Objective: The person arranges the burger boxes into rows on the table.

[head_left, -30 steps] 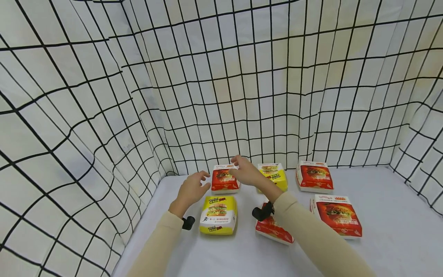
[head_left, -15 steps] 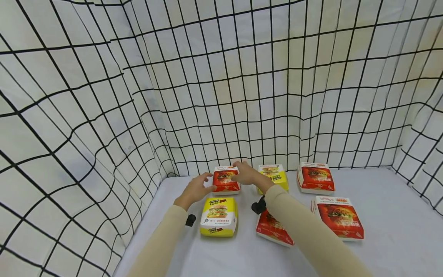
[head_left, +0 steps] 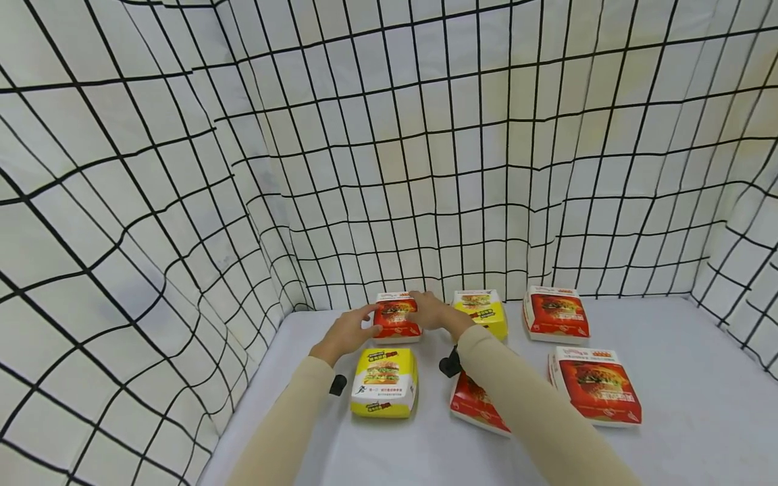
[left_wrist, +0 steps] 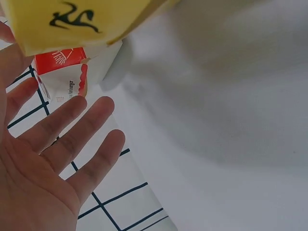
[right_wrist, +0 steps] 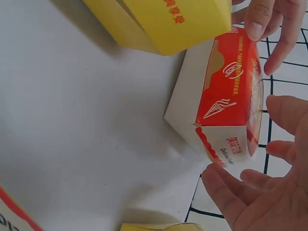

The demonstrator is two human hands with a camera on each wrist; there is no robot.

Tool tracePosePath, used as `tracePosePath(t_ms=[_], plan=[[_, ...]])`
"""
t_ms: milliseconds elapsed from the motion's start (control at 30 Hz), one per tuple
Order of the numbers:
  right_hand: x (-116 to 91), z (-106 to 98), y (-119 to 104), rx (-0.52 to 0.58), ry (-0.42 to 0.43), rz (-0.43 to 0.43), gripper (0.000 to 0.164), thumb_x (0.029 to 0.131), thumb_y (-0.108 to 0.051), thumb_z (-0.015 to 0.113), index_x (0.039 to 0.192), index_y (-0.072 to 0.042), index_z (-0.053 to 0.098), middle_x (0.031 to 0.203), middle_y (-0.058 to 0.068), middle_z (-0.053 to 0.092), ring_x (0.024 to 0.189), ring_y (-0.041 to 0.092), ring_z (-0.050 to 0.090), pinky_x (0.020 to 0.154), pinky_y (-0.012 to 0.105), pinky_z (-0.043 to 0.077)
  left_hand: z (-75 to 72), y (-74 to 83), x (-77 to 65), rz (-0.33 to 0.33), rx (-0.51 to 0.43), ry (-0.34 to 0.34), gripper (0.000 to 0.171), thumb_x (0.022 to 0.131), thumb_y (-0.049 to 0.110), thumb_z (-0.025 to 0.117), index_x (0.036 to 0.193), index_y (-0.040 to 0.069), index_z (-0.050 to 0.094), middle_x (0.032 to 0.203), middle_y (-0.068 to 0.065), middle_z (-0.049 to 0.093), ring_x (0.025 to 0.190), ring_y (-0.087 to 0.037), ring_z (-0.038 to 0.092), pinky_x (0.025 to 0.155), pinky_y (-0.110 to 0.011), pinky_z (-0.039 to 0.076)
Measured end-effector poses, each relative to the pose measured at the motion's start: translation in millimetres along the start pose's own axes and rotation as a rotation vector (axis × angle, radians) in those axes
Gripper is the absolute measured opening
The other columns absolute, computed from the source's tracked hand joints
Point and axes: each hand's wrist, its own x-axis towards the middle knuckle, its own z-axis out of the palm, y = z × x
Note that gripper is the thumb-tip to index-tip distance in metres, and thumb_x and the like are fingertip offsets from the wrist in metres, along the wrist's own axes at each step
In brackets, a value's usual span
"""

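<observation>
The far-left box (head_left: 394, 316) is red and white (burger-printed), the backdrop (head_left: 404, 158) white with black grid.

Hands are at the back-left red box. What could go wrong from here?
The front yellow box sits just in front of the back-left red box; dragging the red one straight back could bump it. The right sleeve passes over the front-middle red box, so dropping that arm might nudge it. The left hand and right hand aren't wrapped around the target, so lifting now might slip.
</observation>
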Motion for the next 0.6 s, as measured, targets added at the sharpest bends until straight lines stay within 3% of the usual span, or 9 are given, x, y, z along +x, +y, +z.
tracePosePath(t_ms=[233,400,600], plan=[[5.9,6.8,7.5,-0.057,-0.010,0.055,0.064,0.105,-0.035,0.057,0.160,-0.015,0.033,0.160,0.022,0.038,0.143,0.036,0.044,0.117,0.057,0.037,2.7,3.8,1.8,0.002,0.002,0.013,0.052,0.102,0.035,0.064,0.151,0.030,0.050,0.135,-0.012,0.066,0.125,-0.034,0.058,0.100,-0.056,0.050],[0.3,6.6,8.4,-0.067,-0.004,0.052,0.063,0.106,-0.032,0.056,0.160,-0.012,0.031,0.155,0.021,0.047,0.137,0.034,0.050,0.115,0.052,0.041,5.0,7.4,3.5,0.008,-0.017,0.008,0.049,0.102,0.032,0.063,0.150,0.029,0.051,0.135,-0.013,0.066,0.126,-0.036,0.058,0.101,-0.057,0.049],[-3.9,9.7,2.0,-0.086,-0.008,0.036,0.064,0.107,-0.033,0.053,0.161,-0.010,0.028,0.155,0.020,0.047,0.130,0.032,0.052,0.113,0.049,0.042,3.8,3.6,1.8,-0.005,-0.005,0.014,0.048,0.103,0.033,0.062,0.150,0.030,0.051,0.133,-0.012,0.067,0.122,-0.034,0.060,0.097,-0.053,0.052]])
